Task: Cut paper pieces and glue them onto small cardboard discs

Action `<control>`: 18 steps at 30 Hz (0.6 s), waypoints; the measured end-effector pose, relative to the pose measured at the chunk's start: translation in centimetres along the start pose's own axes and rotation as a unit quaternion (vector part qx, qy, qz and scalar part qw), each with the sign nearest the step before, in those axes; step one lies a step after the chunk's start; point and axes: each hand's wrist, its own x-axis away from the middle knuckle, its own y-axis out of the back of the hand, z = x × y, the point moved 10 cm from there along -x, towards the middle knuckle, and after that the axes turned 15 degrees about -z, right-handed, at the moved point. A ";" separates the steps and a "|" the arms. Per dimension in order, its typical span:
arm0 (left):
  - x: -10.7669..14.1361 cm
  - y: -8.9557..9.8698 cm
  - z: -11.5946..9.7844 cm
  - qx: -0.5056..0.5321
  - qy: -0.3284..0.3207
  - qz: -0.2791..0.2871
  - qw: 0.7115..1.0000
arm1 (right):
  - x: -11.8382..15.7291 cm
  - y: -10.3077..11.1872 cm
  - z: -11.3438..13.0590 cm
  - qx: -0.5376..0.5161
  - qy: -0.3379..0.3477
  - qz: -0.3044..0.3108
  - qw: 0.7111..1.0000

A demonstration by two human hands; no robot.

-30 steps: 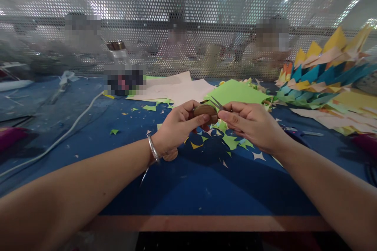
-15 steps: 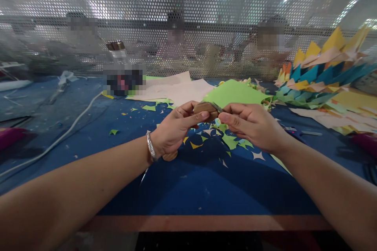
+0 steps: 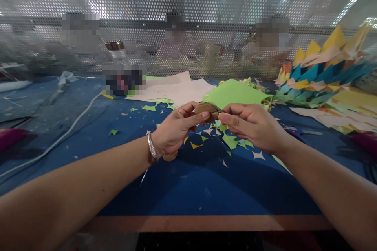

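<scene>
Over the middle of the table my left hand is closed around a small brown piece, thumb on its near face. It looks like folded paper or thin card, with rounded ends and a crease or layered edge on the right. My right hand pinches the right edge of the same piece between thumb and fingers; its fingertips partly hide that edge. Under my left wrist, another brown rounded piece lies on the table, half covered by the hand. A thin shiny strip pokes out beside it.
Paper scraps litter the blue table. Behind lie pink sheets and a green sheet. Pointed paper layers stand right, near a blue-handled tool. A white cable crosses the left. Beyond a perforated screen are people.
The brown piece has tilted very slightly between my fingers. Both hands stay in almost the same place and keep their hold.
</scene>
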 end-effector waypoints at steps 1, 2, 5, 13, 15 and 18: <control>0.0 -0.1 0.0 0.002 0.003 0.004 1.000 | 0.0 0.0 0.0 -0.002 -0.001 0.001 1.000; 0.0 -0.2 0.1 0.004 0.005 0.009 1.000 | 0.0 -0.1 0.1 -0.004 -0.002 0.002 1.000; 0.1 -0.3 0.1 0.009 0.007 0.014 1.000 | 0.1 -0.1 0.1 -0.009 -0.005 0.006 1.000; 0.0 -0.2 0.3 0.015 0.005 0.017 1.000 | 0.1 0.1 0.1 0.005 -0.006 0.005 1.000; -0.1 -0.2 0.1 0.015 -0.006 0.016 1.000 | 0.1 0.2 0.1 0.012 -0.003 0.006 1.000; -0.2 -0.1 -0.3 0.000 -0.031 0.014 0.999 | 0.0 0.2 0.3 0.029 0.011 0.012 0.999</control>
